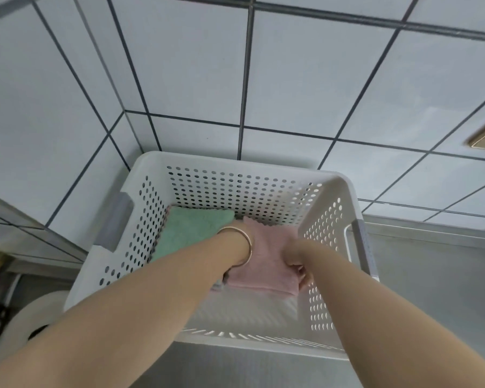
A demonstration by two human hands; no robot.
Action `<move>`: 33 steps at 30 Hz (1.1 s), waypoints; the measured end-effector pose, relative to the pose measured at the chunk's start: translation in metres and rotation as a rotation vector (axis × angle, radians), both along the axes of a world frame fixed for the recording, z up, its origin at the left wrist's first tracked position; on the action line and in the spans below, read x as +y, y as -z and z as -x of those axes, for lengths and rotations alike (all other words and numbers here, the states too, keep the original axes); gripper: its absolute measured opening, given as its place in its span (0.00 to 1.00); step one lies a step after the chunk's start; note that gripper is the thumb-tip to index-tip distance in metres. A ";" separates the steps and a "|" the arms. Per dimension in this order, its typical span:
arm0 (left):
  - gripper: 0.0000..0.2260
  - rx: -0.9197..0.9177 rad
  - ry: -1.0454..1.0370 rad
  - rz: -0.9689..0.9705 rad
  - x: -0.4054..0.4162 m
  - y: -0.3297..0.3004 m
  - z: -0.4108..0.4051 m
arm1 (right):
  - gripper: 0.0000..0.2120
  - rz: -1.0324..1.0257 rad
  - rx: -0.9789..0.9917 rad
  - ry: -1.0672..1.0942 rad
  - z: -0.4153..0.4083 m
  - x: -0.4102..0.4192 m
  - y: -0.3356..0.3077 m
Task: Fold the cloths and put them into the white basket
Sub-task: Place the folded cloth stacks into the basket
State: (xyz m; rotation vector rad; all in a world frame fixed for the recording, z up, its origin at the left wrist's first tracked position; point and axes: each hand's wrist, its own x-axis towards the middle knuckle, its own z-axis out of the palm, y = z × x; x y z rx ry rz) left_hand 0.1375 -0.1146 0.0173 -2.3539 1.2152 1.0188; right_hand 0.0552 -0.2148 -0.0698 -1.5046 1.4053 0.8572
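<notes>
Inside the white basket [331,219], both hands reach down to a folded pink cloth [263,264]. The right hand [297,268] pinches the cloth's right edge, fingers curled under the fold near the basket's right wall. The left hand [230,275] is largely hidden behind its own wrist and a thin bracelet [248,247]; its grip appears to sit at the pink cloth's left edge, but whether it is clenched on the fabric or merely resting cannot be told. A folded green cloth [191,231] already lies toward the basket's far left corner, against the left wall, with a strip of another cloth's edge showing beneath it. The pink cloth sits just beside the green one and looks to overlap it slightly. The basket stands on a steel table [431,275], in the corner against a tiled wall [291,79].

Assessment: placement of the pink cloth is under way, not complete. Risks from here:
- Releasing one side before the other could let the fold open, since the cloth is limp.
- Dragging the left wrist out across the green cloth could ruffle its fold.
- Setting the pink cloth half on the green one could leave it tilted and liable to slide toward the near wall.
</notes>
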 end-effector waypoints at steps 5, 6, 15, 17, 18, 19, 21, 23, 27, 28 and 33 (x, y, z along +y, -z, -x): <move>0.09 -0.219 -0.046 0.277 0.010 0.012 -0.026 | 0.21 0.129 0.006 -0.143 -0.004 0.011 -0.019; 0.09 -0.245 -0.024 0.310 0.015 0.013 -0.033 | 0.19 0.257 0.043 -0.335 -0.005 0.014 -0.026; 0.40 -0.245 0.186 -0.098 0.049 0.051 -0.024 | 0.36 0.585 -0.266 -0.956 -0.011 0.063 -0.031; 0.41 -0.209 0.158 -0.120 0.044 0.062 -0.025 | 0.44 0.527 -0.223 -0.928 -0.006 0.063 -0.023; 0.41 -0.186 0.143 -0.120 0.043 0.068 -0.026 | 0.45 0.537 -0.210 -0.924 -0.005 0.063 -0.020; 0.42 -0.167 0.129 -0.119 0.041 0.073 -0.027 | 0.46 0.549 -0.183 -0.932 -0.006 0.064 -0.018; 0.43 -0.141 0.110 -0.131 0.039 0.080 -0.031 | 0.46 0.559 -0.114 -0.968 -0.012 0.068 -0.016; 0.43 -0.122 0.111 -0.136 0.038 0.087 -0.038 | 0.48 0.552 -0.026 -1.022 -0.021 0.074 -0.010; 0.43 -0.090 0.131 -0.099 0.039 0.082 -0.051 | 0.46 0.598 0.003 -1.150 -0.032 0.069 -0.004; 0.42 -0.095 0.129 -0.066 0.041 0.075 -0.049 | 0.44 0.602 -0.060 -1.121 -0.032 0.065 -0.006; 0.45 -0.316 0.473 0.182 0.040 0.049 -0.018 | 0.20 0.767 -0.119 -0.749 -0.024 0.032 -0.030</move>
